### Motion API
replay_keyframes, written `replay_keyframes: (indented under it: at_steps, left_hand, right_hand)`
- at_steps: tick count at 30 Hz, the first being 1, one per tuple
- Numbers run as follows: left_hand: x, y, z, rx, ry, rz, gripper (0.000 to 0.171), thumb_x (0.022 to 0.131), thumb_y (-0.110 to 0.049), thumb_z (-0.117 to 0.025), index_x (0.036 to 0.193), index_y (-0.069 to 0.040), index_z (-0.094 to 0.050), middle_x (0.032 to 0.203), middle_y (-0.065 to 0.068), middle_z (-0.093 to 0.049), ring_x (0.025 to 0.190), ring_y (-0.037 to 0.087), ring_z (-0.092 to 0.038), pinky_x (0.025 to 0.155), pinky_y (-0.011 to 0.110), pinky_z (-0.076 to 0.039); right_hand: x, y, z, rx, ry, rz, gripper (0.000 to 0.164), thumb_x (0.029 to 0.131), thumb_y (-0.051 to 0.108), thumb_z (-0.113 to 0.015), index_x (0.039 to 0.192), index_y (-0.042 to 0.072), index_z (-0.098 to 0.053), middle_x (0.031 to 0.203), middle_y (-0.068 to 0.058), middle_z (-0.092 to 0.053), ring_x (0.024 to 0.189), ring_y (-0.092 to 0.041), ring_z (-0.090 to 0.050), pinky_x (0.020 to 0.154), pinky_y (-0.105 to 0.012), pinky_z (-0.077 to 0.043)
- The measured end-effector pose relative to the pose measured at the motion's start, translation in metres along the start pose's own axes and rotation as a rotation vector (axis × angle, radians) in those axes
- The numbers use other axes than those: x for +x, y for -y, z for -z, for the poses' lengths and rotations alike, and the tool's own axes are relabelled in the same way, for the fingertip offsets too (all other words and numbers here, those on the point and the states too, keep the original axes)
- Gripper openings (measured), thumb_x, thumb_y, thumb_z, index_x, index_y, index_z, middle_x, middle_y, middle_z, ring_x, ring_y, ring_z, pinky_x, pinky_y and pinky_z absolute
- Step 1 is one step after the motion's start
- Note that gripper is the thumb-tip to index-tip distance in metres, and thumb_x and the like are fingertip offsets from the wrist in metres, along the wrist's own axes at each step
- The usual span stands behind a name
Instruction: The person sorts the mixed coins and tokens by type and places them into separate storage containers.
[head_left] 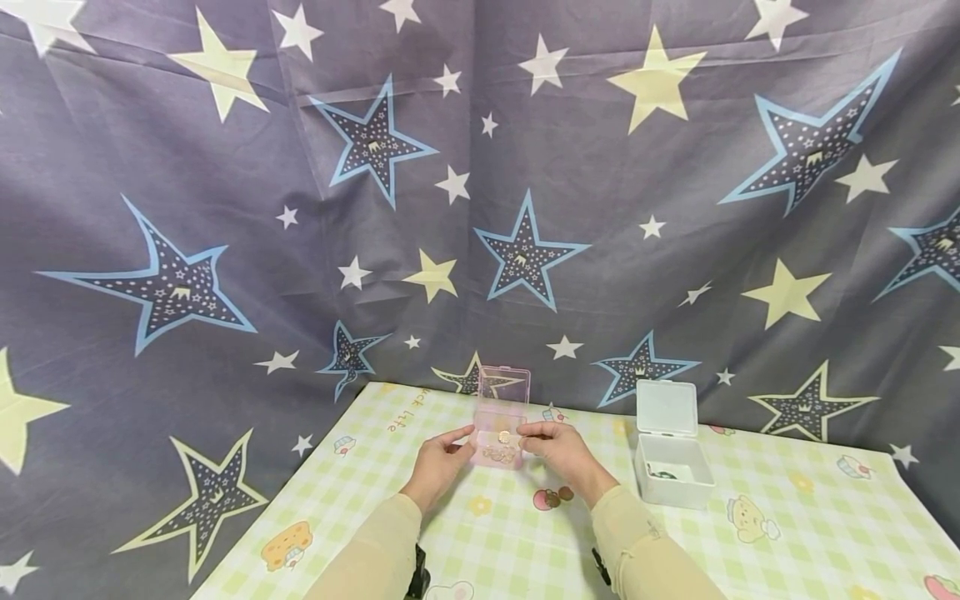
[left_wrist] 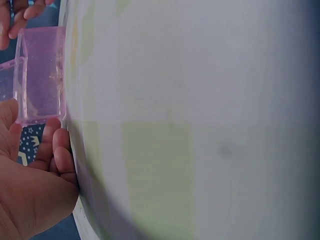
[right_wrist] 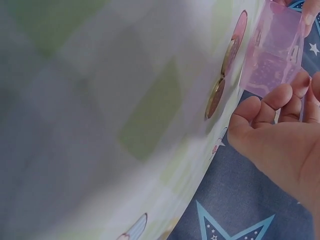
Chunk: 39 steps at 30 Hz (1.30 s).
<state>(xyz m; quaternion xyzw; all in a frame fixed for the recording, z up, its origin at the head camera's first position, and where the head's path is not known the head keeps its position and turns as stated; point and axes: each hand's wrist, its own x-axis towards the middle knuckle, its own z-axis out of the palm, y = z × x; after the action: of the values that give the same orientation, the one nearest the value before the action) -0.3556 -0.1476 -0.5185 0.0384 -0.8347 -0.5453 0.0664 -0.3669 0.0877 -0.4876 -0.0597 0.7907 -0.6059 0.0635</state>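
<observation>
A clear pink plastic box [head_left: 501, 410] stands on the table, its hinged lid [head_left: 504, 383] raised at the back. Inside lie a small round gold piece [head_left: 504, 437] and a tangle of thin gold-coloured jewellery [head_left: 497, 455], too small to make out fully. My left hand [head_left: 438, 463] grips the box's left side, thumb near the rim and fingers curled by the outer wall in the left wrist view. On the opposite side, my right hand [head_left: 567, 457] holds the box's right edge with bent fingers [right_wrist: 277, 95]. The right thumb is mostly hidden in the right wrist view.
A white box [head_left: 675, 487] with its lid [head_left: 667, 407] up stands to the right, a small dark green item [head_left: 662, 474] inside. Green checked cloth [head_left: 480, 550] with printed pictures covers the table. A star-patterned curtain [head_left: 525, 167] hangs right behind it.
</observation>
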Motion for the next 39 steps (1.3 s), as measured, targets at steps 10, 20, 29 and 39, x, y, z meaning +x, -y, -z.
replay_keyframes:
  at_steps: [10,20,29,39]
  left_hand:
    - [-0.003,-0.005,0.002,0.012,0.003,-0.010,0.039,0.101,-0.025,-0.074,0.139,-0.014,-0.073,0.113,0.012,-0.078,0.096,0.015,-0.069,0.071,0.022,-0.051]
    - [-0.002,-0.003,0.000,0.007,0.002,-0.004,0.037,0.102,-0.023,-0.074,0.138,-0.015,-0.074,0.114,0.012,-0.078,0.098,0.017,-0.069,0.074,0.025,-0.053]
    - [-0.002,-0.001,0.001,-0.004,0.012,-0.008,0.037,0.102,-0.023,-0.073,0.138,-0.014,-0.073,0.112,0.012,-0.077,0.095,0.016,-0.068,0.072,0.025,-0.052]
    - [-0.001,-0.001,0.001,-0.006,0.009,-0.006,0.037,0.102,-0.023,-0.074,0.138,-0.015,-0.074,0.110,0.012,-0.078,0.095,0.015,-0.067,0.072,0.024,-0.051]
  right_hand:
    - [-0.003,-0.004,0.012,-0.029,-0.002,-0.001,0.029,0.100,0.020,-0.074,0.125,0.006,-0.078,0.130,-0.008,-0.076,0.126,-0.029,-0.068,0.113,-0.053,-0.050]
    - [-0.014,-0.014,0.039,-0.097,-0.004,0.003,0.028,0.101,0.018,-0.072,0.125,0.004,-0.076,0.130,-0.012,-0.076,0.116,-0.022,-0.072,0.111,-0.052,-0.052]
    - [-0.029,-0.020,0.056,-0.268,0.071,-0.004,0.024,0.096,0.014,-0.076,0.119,0.005,-0.077,0.107,-0.004,-0.078,0.096,-0.013,-0.066,0.091,-0.034,-0.056]
    - [-0.040,-0.022,0.063,-0.319,0.220,0.068,0.022,0.091,0.002,-0.081,0.111,-0.003,-0.076,0.095,-0.009,-0.076,0.083,-0.014,-0.064,0.072,-0.024,-0.052]
